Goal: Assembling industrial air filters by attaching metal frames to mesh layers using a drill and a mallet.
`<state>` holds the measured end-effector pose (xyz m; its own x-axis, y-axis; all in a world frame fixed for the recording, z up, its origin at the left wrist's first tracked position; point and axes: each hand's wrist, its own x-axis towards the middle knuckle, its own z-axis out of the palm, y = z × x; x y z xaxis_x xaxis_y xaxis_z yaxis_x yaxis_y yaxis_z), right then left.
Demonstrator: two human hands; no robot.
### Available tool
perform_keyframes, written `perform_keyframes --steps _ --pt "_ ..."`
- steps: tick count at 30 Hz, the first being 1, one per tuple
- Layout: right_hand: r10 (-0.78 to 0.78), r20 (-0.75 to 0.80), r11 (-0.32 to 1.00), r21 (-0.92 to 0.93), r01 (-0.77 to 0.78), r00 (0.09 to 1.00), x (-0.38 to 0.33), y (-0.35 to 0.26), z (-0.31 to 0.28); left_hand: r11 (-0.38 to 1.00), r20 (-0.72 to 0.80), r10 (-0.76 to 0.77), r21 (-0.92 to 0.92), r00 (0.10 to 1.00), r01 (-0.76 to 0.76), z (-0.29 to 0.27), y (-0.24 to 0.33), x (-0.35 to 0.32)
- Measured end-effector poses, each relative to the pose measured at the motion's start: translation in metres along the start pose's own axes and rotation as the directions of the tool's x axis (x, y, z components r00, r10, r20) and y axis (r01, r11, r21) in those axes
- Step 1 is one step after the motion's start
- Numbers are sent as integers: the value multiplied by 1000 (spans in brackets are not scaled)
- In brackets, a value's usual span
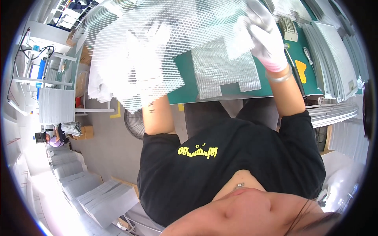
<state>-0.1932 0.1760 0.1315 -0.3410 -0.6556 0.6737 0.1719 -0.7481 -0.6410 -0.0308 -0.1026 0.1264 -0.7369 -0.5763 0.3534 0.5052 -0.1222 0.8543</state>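
A large translucent sheet of white mesh (204, 23) is raised at a tilt over the green work table (183, 67). My right hand (265, 43), in a white glove, is closed on the sheet's right side. Beneath the left part of the sheet is my left hand (151, 47), also gloved in white. It shows only faintly through the mesh and glare, so its grip cannot be made out. Lower down, another mesh piece (224, 72), with a notch in its near edge, lies flat on the table between my hands.
Right of my right hand lie a yellow scraper (301, 71), a white-handled tool (308, 56) and a beige slotted block (289, 30). Stacked pale panels (334, 59) stand at the table's right. A floor fan (134, 124) is below left; a person (56, 139) is farther off.
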Motion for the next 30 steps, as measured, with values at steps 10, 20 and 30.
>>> perform_keyframes --steps 10,20,30 --pt "16 -480 982 -159 -105 877 -143 -18 -17 872 -106 -453 -261 885 415 -6 -20 -58" --pt "91 -437 429 -794 -431 895 -165 -24 14 634 26 2 773 1000 -21 61 -47 -158" --pt "96 -608 191 -766 -614 788 -158 21 3 232 140 -67 965 988 -121 41 -103 -155"
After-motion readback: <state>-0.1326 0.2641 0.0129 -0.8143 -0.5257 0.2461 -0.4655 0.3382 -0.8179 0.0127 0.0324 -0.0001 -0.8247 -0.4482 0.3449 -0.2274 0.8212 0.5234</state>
